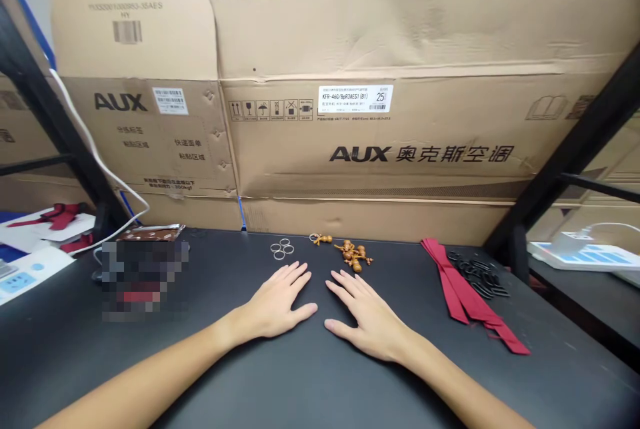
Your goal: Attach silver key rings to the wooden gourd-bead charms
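My left hand (pixel 280 300) lies flat on the dark table, palm down, thumb spread from the fingers. Just beyond its fingertips rest several metal split rings (pixel 282 249). My right hand (pixel 364 316) also lies flat and holds nothing, its fingers pointing away from me. A small pile of brown gourd-shaped charms (pixel 353 254) sits past its fingertips. One more gourd charm (pixel 326 239) with a ring (pixel 313 238) attached lies behind, between the two groups. The hands do not touch each other or any of these things.
Red fabric strips (pixel 463 296) lie to the right, beside a heap of black clips or loops (pixel 480 274). A pixelated dark object (pixel 145 276) is at the left. Cardboard panels (pixel 370 169) stand along the back edge. A white power strip (pixel 585 256) is far right.
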Demonstrator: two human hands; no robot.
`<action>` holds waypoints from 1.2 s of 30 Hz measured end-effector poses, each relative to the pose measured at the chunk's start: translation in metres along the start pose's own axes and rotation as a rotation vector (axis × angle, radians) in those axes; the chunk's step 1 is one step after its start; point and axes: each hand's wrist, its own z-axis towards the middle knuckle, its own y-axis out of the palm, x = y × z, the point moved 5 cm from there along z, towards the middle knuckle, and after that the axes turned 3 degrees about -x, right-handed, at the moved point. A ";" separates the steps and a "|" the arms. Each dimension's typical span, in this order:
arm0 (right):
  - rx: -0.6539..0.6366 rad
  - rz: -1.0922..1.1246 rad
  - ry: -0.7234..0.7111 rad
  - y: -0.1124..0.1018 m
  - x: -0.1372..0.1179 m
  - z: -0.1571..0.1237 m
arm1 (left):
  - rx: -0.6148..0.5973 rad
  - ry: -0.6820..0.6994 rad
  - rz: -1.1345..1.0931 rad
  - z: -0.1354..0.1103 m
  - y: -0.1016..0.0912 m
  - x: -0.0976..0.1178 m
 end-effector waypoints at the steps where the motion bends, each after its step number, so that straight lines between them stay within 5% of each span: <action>1: 0.003 0.004 -0.005 0.000 0.000 0.000 | 0.006 0.003 -0.005 0.000 0.000 0.000; 19: -0.006 0.008 0.001 -0.001 0.000 0.000 | 0.031 -0.001 -0.013 0.000 -0.002 0.001; 24: 0.015 -0.008 -0.011 0.000 0.000 0.000 | 0.205 -0.220 0.065 0.000 0.000 -0.016; 27: 0.109 -0.030 -0.033 -0.002 0.001 0.000 | 0.208 -0.277 0.049 0.001 0.004 -0.023; 33: 0.402 -0.160 0.069 -0.021 0.018 0.004 | 0.132 -0.006 -0.058 0.001 -0.006 -0.001; 36: 0.422 -0.221 0.150 -0.024 0.031 0.007 | 0.102 0.120 -0.104 -0.001 -0.011 0.011</action>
